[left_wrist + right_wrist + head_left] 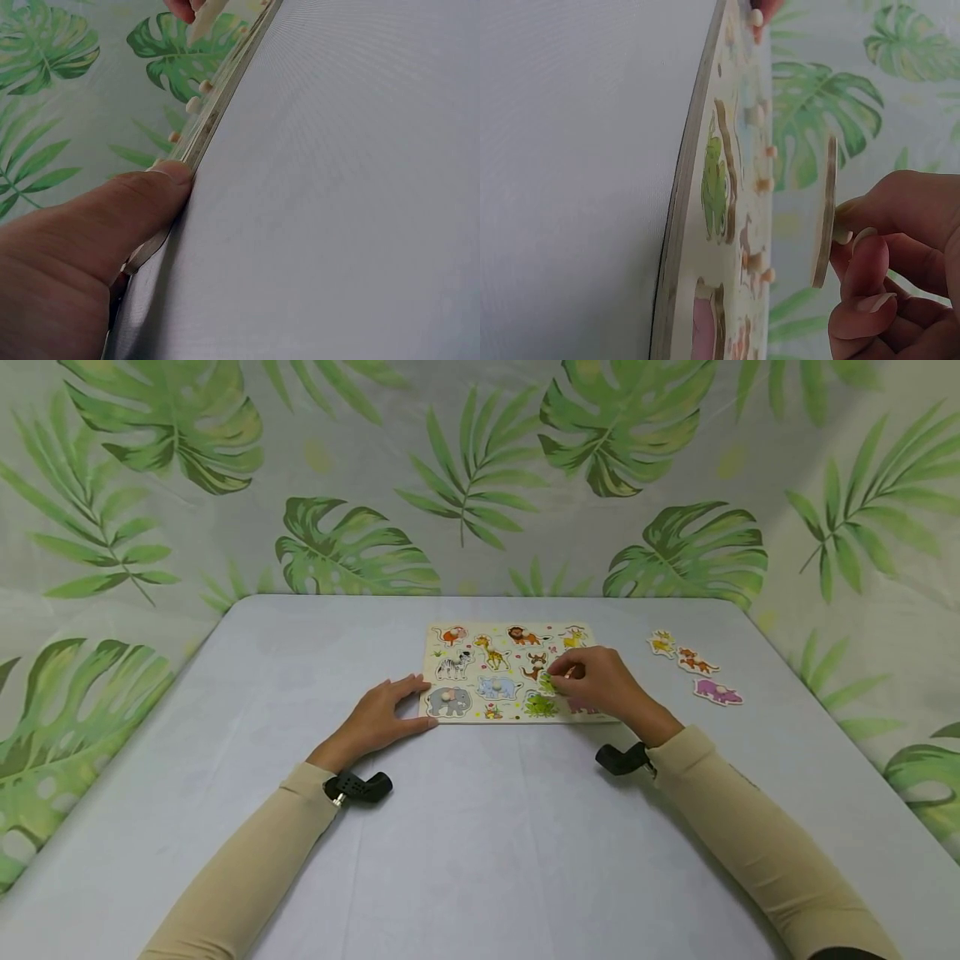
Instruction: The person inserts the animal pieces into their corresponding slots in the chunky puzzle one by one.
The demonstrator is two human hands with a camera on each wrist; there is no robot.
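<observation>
I judge the work well advanced. Elephant (459, 703) and lion (517, 635) appear seated in the board (431, 668). The green recess (715, 187) and purple recess (703, 334) are unfilled. My right hand (600, 678) pinches the green piece (547, 683) by its knob, above the board; my left hand (380, 710), fingers spread, touches its near-left corner. Left to seat: this piece plus yellow (662, 644), orange (696, 662) and purple (717, 692) pieces, right of the board on the surface (480, 843).

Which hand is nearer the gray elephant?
Left. The left hand holds the board beside the gray elephant; the right hand pinches a green piece farther right.
</observation>
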